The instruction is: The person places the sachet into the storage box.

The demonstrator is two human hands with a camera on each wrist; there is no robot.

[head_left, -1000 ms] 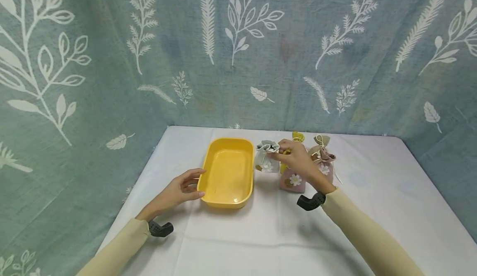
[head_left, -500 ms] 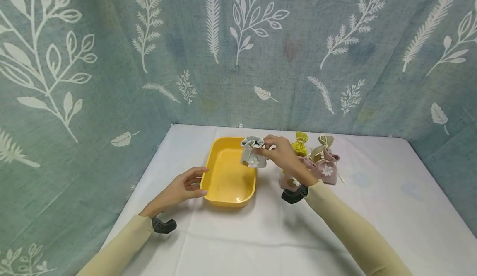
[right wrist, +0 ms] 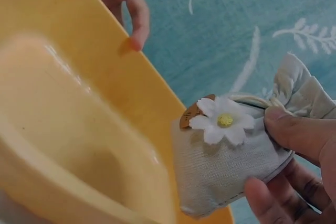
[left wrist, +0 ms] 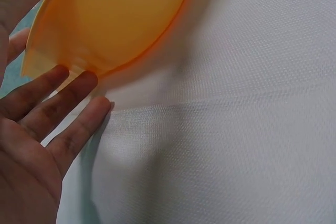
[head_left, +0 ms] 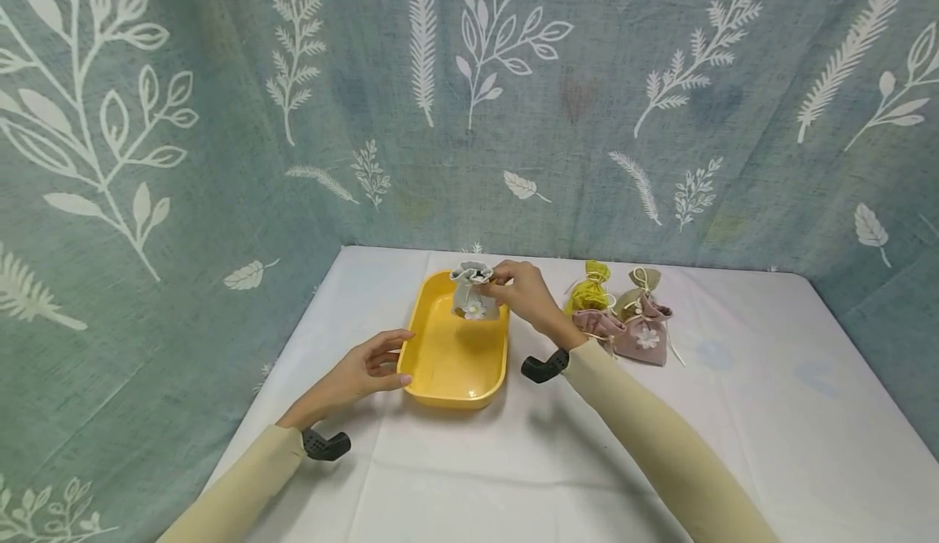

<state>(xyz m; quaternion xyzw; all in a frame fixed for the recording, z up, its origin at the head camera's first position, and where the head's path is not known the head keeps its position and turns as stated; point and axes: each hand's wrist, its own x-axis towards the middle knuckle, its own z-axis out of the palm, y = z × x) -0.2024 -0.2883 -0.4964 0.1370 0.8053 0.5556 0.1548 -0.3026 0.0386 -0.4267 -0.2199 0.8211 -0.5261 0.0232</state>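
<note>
A pale grey drawstring pouch (head_left: pixel 472 302) with a white flower hangs over the far right part of a yellow tray (head_left: pixel 447 368). My right hand (head_left: pixel 526 292) pinches it near its gathered neck. In the right wrist view, the thumb presses on the pouch (right wrist: pixel 226 166) just below the cord, with the other fingers behind and under it. My left hand (head_left: pixel 361 378) rests at the tray's left side, thumb and index fingertips on the rim. In the left wrist view, several fairly straight fingers (left wrist: pixel 79 124) reach the tray's outer wall (left wrist: pixel 121 19).
Right of the tray, more drawstring pouches stand close together: a yellow-green one (head_left: pixel 589 292), an olive one (head_left: pixel 629 298) and pink ones (head_left: pixel 645 342), one partly behind my right forearm. A white cloth (head_left: pixel 455 478) covers the table. A patterned curtain (head_left: pixel 411 176) hangs behind.
My right hand has carried the grey pouch leftward, from beside the tray's right rim to above its inside. My left hand has stayed at the tray's left side.
</note>
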